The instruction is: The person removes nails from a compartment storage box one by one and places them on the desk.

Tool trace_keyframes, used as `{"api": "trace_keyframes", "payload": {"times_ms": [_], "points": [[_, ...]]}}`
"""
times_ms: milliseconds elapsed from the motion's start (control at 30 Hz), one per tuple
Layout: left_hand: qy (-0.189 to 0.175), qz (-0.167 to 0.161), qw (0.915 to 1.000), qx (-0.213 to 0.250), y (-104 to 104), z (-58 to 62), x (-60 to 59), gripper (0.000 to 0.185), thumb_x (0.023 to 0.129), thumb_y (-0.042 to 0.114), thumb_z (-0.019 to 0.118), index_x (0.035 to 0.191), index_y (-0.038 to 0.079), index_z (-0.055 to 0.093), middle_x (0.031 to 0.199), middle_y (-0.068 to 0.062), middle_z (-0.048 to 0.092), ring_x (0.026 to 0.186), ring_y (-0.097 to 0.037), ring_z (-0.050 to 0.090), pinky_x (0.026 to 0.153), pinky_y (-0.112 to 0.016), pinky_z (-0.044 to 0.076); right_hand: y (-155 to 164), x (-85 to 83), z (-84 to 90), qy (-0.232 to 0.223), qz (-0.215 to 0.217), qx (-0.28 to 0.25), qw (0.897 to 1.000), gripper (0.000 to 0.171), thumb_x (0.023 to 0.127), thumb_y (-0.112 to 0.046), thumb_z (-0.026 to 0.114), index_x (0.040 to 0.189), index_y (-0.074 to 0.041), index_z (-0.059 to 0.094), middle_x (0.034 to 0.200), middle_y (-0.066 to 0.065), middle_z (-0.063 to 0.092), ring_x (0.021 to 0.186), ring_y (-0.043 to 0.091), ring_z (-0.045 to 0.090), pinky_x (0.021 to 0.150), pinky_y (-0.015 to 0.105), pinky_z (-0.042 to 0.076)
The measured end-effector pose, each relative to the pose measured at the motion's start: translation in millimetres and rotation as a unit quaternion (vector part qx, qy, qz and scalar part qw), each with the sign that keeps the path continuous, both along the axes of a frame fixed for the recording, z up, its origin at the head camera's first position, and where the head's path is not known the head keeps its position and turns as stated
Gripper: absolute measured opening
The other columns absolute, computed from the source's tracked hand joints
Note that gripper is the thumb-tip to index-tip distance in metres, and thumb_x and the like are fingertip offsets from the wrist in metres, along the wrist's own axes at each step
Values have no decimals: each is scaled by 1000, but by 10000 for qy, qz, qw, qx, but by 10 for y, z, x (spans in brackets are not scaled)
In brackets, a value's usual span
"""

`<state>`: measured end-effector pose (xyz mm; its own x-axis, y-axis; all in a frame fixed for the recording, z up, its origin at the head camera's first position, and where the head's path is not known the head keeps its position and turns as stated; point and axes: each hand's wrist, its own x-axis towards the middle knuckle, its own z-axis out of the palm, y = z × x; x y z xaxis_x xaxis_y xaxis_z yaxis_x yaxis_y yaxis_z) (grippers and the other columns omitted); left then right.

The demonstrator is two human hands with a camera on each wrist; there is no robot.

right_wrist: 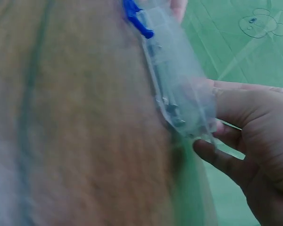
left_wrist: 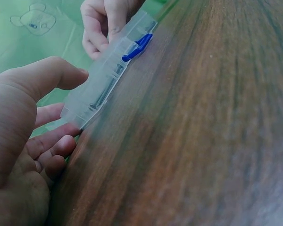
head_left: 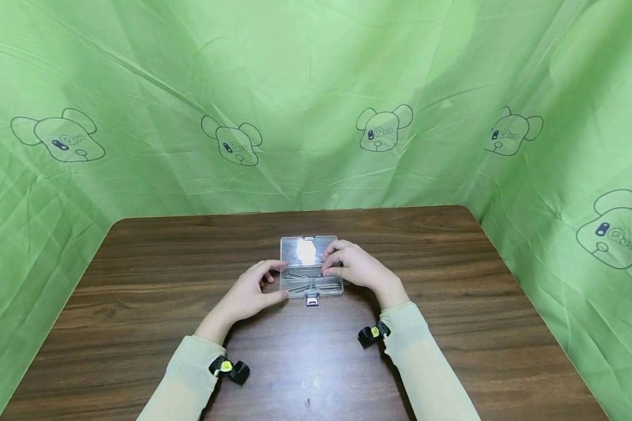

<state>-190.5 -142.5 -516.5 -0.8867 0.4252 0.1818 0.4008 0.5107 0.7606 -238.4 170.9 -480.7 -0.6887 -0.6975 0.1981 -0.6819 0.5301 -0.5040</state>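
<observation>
Item: small clear plastic box [head_left: 311, 269] with a blue latch [head_left: 312, 300] on the near edge; thin metal pieces, apparently screws or nails [head_left: 301, 275], lie inside.
Location: flat on the brown wooden worktop [head_left: 453, 327], near the middle, between both hands.
Lid: the head view shows a bright glare on the far half; whether the lid stands open or lies shut cannot be told with certainty.
Left hand [head_left: 253, 290]: fingers curled at the box's left end, thumb on top and fingertips [left_wrist: 61, 136] against the lower corner; it pinches that end lightly.
Right hand [head_left: 354, 266]: fingers bent over the right end, thumb and fingertips [right_wrist: 205, 148] gripping the corner edge.
Handling, judged: light, stiff, thin-walled; smooth plastic likely slippery; loose contents would probably shift or spill if tilted.
Where to hold, judged: by the short ends or corners, as both hands do now, kept level; clear of the latch.
Surroundings: green cloth [head_left: 316, 88] printed with cartoon bear heads hangs behind and beside the worktop; small black and yellow cameras sit at both wrists.
</observation>
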Motion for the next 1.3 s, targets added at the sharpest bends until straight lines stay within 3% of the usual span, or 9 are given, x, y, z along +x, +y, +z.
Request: {"api": "trace_keyframes", "payload": {"times_ms": [333,633,833,1167,1300], "points": [[-2,3,10000,58,1,13,-11,61,90,25,91,145,14,67,122,-1,69,101,-19,60,84,-36,49,13,-8,29,-212,2,-124,9997,5,94,-13,86,95,-8,87,113,7,68,111,24,63,102,41,52],[3,2,10000,75,13,21,-10,61,90,24,91,145,13,67,121,-2,69,100,-20,59,84,-36,49,-35,-24,-23,365,0,-202,9991,5,90,-12,90,95,-10,88,108,5,67,106,22,64,98,37,54],[-45,-24,10000,68,23,16,-5,61,91,25,91,146,15,67,122,-1,69,101,-19,59,85,-38,49,-5,-5,-20,203,-59,-96,9997,4,91,-16,89,91,-13,86,109,1,64,108,19,62,100,37,53],[-4,-20,10000,76,20,3,-1,61,91,25,90,146,14,67,120,-1,69,101,-20,59,84,-36,49,7,-12,-60,510,69,41,9987,5,91,-18,90,92,-13,88,109,2,66,108,22,62,101,38,52],[30,12,10000,57,11,-7,1,61,91,25,90,146,14,67,123,-2,69,101,-19,60,84,-34,49,-10,-7,-60,439,97,29,9990,6,94,-16,87,91,-11,85,111,3,65,111,23,61,103,39,51]]}}
